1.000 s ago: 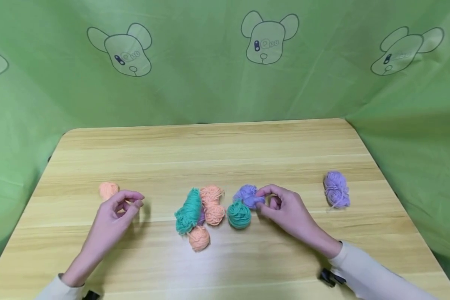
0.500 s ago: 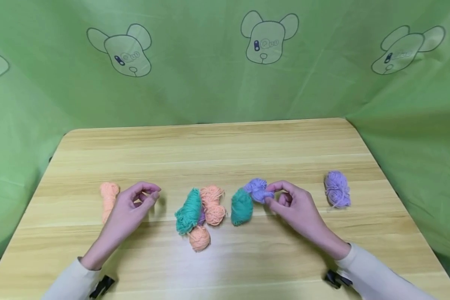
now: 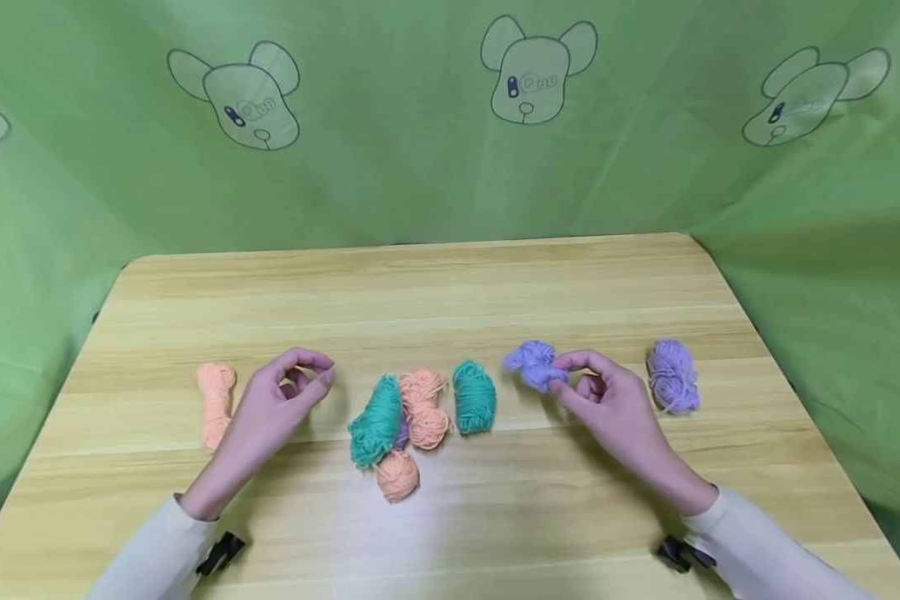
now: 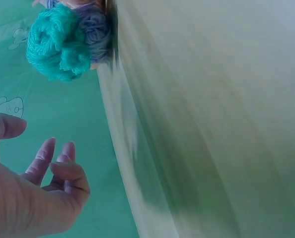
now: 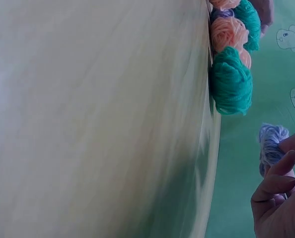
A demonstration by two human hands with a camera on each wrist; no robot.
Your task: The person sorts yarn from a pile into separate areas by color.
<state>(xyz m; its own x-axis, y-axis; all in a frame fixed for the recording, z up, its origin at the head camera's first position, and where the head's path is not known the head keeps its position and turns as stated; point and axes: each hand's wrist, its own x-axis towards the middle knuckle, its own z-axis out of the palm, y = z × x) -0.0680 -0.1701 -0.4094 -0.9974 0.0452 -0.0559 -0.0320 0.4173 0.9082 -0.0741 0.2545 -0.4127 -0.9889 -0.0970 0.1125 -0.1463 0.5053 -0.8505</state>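
Observation:
My right hand (image 3: 611, 404) pinches a small purple yarn skein (image 3: 534, 365) between thumb and fingertips. In the right wrist view that purple skein (image 5: 271, 146) is held up off the tabletop. Left of it lies a teal yarn skein (image 3: 475, 397), apart from the hand. My left hand (image 3: 277, 408) hovers over the table with loosely bent fingers and nothing in them. It is between a peach skein (image 3: 215, 404) on the left and a cluster in the middle: a teal skein (image 3: 377, 422), a peach skein (image 3: 424, 408), a peach ball (image 3: 397, 476) and a mostly hidden purple one (image 3: 402, 431).
Another purple skein (image 3: 672, 375) lies on the right of the wooden table (image 3: 435, 300), beyond the right hand. A green curtain (image 3: 390, 183) with printed mouse heads hangs behind the table and along its sides.
My right hand has carried the purple skein rightward and away from the teal one, which has rolled and now lies upright in view. The left hand has moved right, uncovering the left peach skein.

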